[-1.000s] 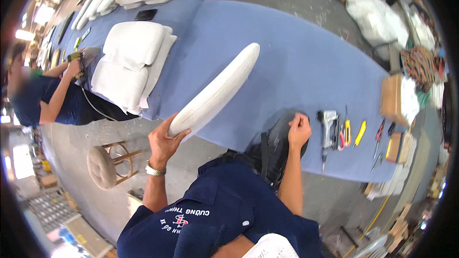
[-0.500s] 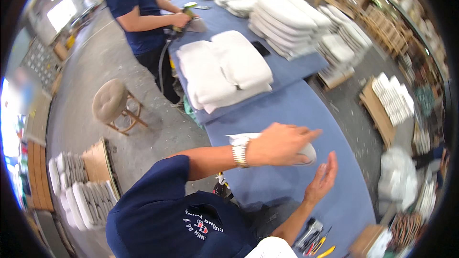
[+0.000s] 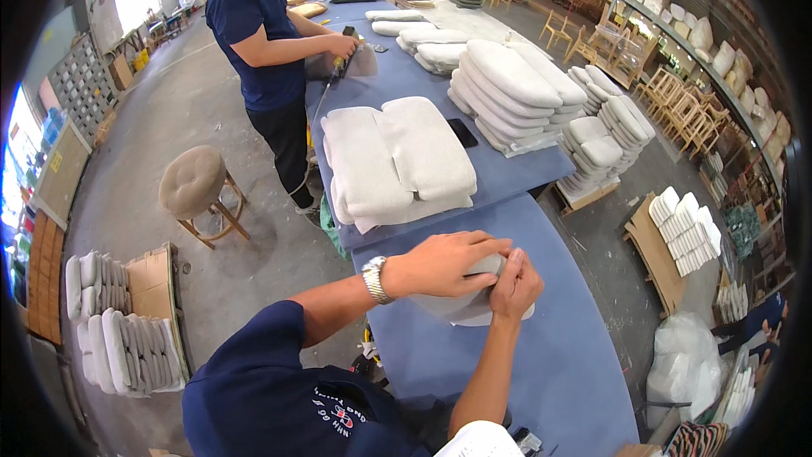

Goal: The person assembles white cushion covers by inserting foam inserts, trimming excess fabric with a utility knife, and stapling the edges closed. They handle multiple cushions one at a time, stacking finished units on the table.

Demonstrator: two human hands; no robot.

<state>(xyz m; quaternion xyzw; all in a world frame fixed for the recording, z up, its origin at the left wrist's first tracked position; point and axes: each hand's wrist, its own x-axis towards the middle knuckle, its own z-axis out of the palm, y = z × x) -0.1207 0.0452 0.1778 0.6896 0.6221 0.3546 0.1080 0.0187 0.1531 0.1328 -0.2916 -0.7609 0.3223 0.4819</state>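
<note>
A light grey, fabric-covered seat pad [image 3: 461, 311] lies on the blue table in front of me, partly hidden under my hands. My left hand [image 3: 444, 264], with a metal watch on its wrist, lies over the pad, fingers stretched out toward the right hand. At the pad's right side, my right hand [image 3: 517, 285] is closed on the fabric at its edge, thumb upward. The fingertips of both hands come close together there; exactly what lies between them is hidden.
Piled white cushions [image 3: 397, 161] stand just beyond, beside a dark phone [image 3: 463, 133] and taller cushion stacks [image 3: 507, 89]. A co-worker [image 3: 266, 59] at the left holds a hose-fed power tool [image 3: 341, 55]. A round stool [image 3: 194, 182] stands on the floor. Metal tools [image 3: 529, 442] lie near my right arm.
My right hand has come up to the pad and closed on its edge; it was open and apart from it. The left hand has shifted slightly left, and my view has tilted up.
</note>
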